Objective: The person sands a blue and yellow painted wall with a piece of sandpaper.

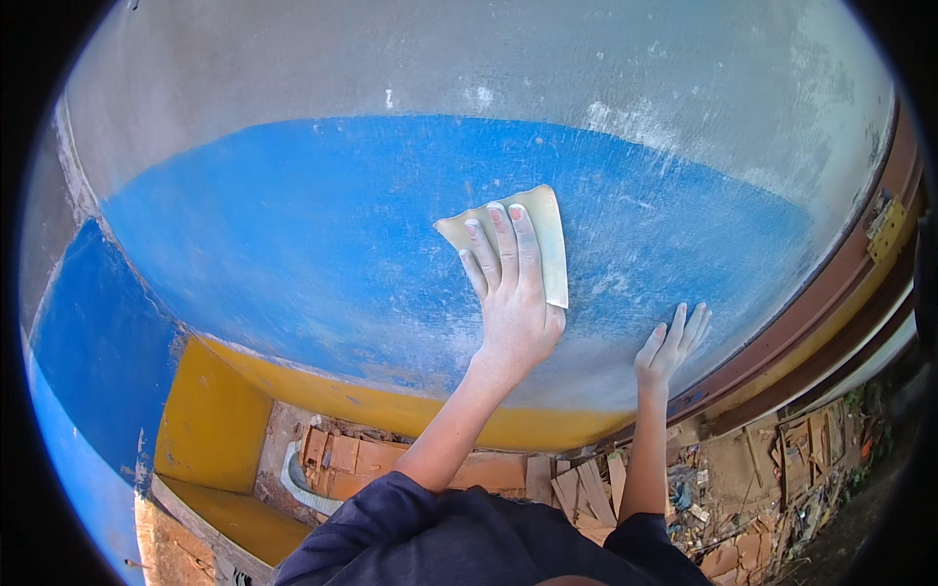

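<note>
My left hand point(515, 303), coated in pale dust, presses a beige sheet of sandpaper point(550, 244) flat against the wall. Its fingers lie over the sheet, whose upper left corner curls a little; the thumb is hidden. Under and around the sheet, the wall's blue band point(322, 225) looks scuffed and whitish, most of all to the right of the sheet and below it. Lower and to the right, my right hand point(669, 347) rests on the wall with fingers stretched out and holds nothing. Dust whitens its fingertips too.
Grey paint point(322, 68) covers the wall above the blue, and a yellow strip point(547, 428) runs along its foot. A brown frame with a yellowish hinge point(885, 230) borders it at right. Below lie broken boards point(586, 493) and litter. A blue-and-yellow side wall point(103, 342) stands left.
</note>
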{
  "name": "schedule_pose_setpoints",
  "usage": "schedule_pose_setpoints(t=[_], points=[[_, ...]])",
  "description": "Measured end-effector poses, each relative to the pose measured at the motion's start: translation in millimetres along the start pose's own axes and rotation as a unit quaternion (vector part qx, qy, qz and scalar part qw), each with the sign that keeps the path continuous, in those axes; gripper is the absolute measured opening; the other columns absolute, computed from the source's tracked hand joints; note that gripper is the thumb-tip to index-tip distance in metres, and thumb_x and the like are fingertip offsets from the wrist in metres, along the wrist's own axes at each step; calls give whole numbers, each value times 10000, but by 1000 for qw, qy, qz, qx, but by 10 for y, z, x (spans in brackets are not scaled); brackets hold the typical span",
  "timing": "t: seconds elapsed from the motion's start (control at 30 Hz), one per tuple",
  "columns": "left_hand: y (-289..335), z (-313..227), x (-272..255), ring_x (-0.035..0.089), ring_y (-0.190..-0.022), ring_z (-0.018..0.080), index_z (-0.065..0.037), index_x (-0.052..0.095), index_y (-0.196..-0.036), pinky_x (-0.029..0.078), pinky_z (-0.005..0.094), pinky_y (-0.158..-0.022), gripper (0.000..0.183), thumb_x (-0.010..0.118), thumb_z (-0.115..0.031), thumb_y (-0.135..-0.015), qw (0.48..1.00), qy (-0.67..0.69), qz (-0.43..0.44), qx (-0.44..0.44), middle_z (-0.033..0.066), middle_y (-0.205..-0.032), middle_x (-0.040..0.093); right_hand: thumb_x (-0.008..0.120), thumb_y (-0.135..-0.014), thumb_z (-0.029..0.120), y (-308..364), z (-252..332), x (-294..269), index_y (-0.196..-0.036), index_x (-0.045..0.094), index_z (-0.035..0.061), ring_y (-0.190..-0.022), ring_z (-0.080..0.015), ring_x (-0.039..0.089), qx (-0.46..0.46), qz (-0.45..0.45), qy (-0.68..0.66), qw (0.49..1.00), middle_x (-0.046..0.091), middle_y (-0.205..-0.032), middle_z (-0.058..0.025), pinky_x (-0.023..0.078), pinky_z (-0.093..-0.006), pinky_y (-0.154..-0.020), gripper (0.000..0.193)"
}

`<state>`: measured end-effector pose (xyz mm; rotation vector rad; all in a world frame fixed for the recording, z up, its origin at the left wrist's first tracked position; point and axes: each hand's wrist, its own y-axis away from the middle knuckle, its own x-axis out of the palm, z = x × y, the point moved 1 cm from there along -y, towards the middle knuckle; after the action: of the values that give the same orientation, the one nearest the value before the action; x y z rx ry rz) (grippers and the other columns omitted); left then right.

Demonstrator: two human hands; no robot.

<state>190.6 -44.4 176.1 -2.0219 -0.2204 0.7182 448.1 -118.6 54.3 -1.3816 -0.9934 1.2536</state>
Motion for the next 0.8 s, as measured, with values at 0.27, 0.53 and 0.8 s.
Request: schedule_pose_setpoints(t=[0.27,0.53,0.8], points=[[-920,-207,-271,-30,-1495,511,8,67,-1585,33,666,-1157,686,408,-154,-1012,981,-93,-170,-18,274,-1641,10,429,-1018,256,13,-508,113,-1364,547,49,-1477,-439,255,-54,-52,-13,997,375,-1548,-223,131,-625,-1194,420],[513,-827,1208,-153,-1441,587,89,-34,-1549,-48,700,-1124,775,427,-232,-1015,994,-50,-24,-94,342,-1607,-80,489,-975,261,52,-591,80,-1337,593,88,-1488,-425,243,-57,-41,-51,996,399,-1543,-201,94,-608,-1205,414],[312,-518,801,-138,-1460,557,51,-36,-1565,-65,667,-1140,728,388,-217,-1037,986,-17,-111,-123,317,-1620,-74,503,-972,228,39,-438,37,-1350,593,81,-1499,-412,222,-3,-31,-108,994,380,-1559,-195,65,-612,-1202,415]])
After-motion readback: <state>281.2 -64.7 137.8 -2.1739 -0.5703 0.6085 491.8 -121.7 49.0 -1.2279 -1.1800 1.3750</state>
